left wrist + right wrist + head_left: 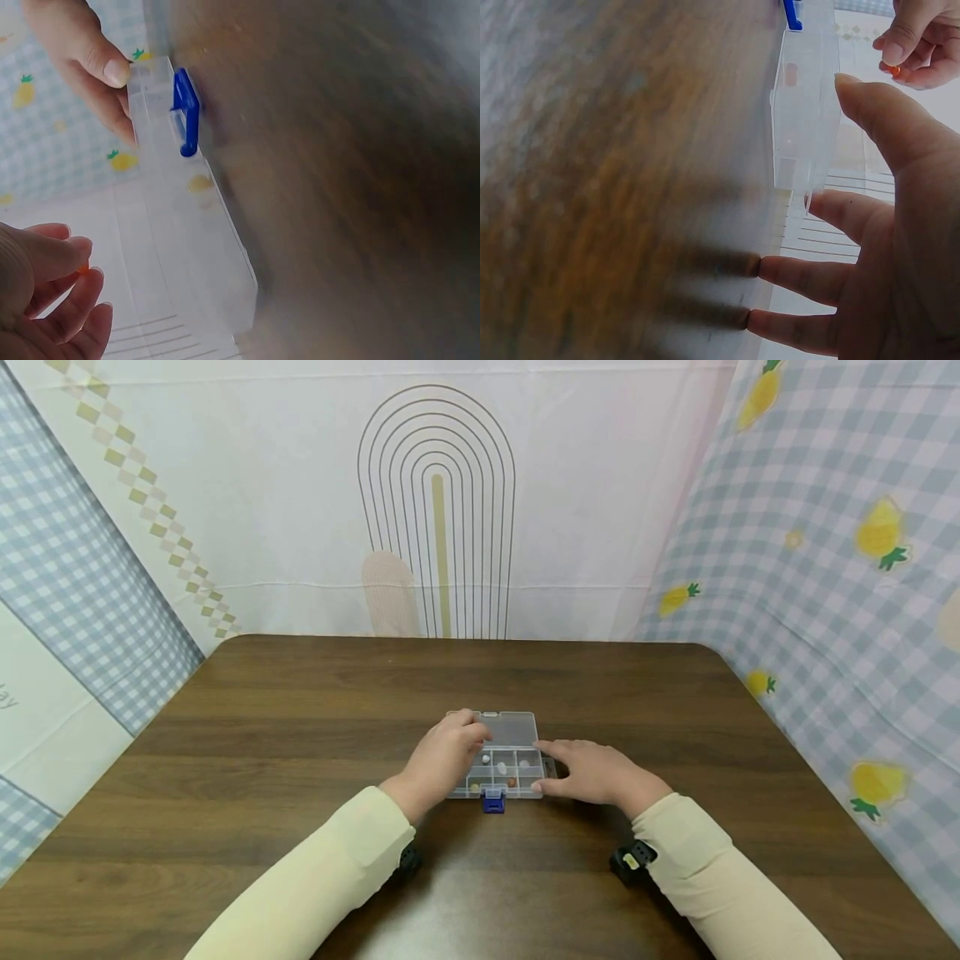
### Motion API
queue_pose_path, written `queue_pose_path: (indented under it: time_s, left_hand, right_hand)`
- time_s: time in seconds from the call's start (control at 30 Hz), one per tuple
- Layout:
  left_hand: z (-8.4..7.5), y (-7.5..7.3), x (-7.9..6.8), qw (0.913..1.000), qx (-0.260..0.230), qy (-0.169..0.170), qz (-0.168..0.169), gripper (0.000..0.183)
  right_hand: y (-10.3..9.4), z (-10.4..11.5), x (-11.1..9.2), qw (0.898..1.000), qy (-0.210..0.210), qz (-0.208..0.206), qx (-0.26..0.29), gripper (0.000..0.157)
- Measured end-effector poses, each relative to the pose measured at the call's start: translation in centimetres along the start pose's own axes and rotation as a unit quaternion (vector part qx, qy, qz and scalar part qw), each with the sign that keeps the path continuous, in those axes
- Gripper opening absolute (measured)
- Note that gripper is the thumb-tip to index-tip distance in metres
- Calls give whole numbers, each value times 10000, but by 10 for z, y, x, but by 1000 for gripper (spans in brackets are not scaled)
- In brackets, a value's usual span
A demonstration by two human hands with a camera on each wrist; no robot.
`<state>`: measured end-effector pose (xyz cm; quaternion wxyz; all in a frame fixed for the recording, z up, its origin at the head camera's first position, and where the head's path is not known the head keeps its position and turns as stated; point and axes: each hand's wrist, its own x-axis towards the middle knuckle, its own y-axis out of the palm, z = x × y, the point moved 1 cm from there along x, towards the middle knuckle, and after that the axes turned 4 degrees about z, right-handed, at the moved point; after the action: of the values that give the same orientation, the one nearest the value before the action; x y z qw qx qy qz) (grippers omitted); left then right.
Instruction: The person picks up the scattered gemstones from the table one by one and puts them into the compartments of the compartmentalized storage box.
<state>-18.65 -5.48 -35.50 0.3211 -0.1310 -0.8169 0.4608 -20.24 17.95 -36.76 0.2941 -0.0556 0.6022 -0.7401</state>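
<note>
A clear plastic compartment box (517, 728) lies on the table with its lid folded back, and its blue latch (492, 802) faces me. Small white pieces (502, 767), a yellowish one (200, 183) and an orange-brown one (512, 782) sit in its compartments. Above the box's left side, my left hand (447, 753) pinches a small orange piece (895, 70) between thumb and fingertips; most of that piece is hidden. My right hand (594, 770) is at the box's right side, thumb and index fingertips touching it. Its other fingers are spread, their tips down on the table.
The brown wooden table (300, 693) extends around the box. A pale hanging cloth (585, 510) stands behind its far edge, and checked cloth with yellow fruit prints (810, 577) hangs at the right. Dark wrist devices (632, 862) are strapped under both cuffs.
</note>
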Motion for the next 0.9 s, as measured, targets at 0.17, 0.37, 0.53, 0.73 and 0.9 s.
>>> queue_pose_path:
  time_s: [0.17,0.37,0.53,0.73,0.9]
  left_hand:
    - [-6,4,2,9999,-60,82,87,16]
    - [-15,9,6,9995,-112,226,178,17]
    - [-23,13,10,9990,-180,235,339,14]
    - [-30,19,11,9979,-91,369,528,13]
    - [-33,23,13,9962,-86,334,798,16]
  right_hand:
    - [2,0,0,10000,-19,18,23,77]
    - [2,0,0,10000,-25,-4,31,77]
    - [2,-1,-1,10000,-33,-4,50,77]
    - [2,-2,-1,9999,-62,-16,83,78]
    - [1,-2,0,9999,-87,-71,81,77]
